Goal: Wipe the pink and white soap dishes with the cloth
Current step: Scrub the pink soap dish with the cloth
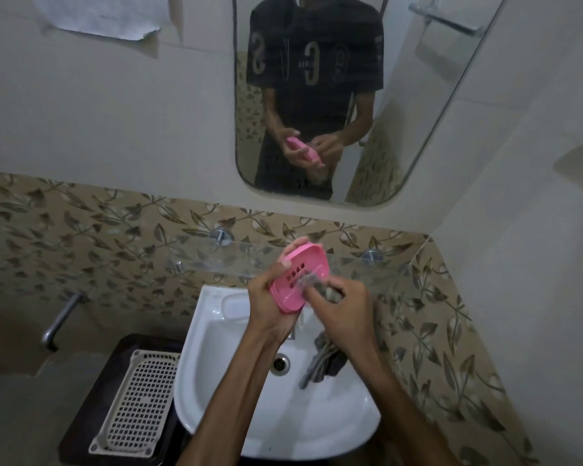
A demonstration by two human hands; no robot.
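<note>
left hand holds pink dish | right hand presses cloth inside

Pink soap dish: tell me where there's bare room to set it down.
The glass shelf left of the pink soap dish looks bare. The sink has open porcelain at its front, around the drain. Its back-left rim holds the white soap dish; the cloth hangs over its right.

2 soap dishes, 1 cloth
</note>
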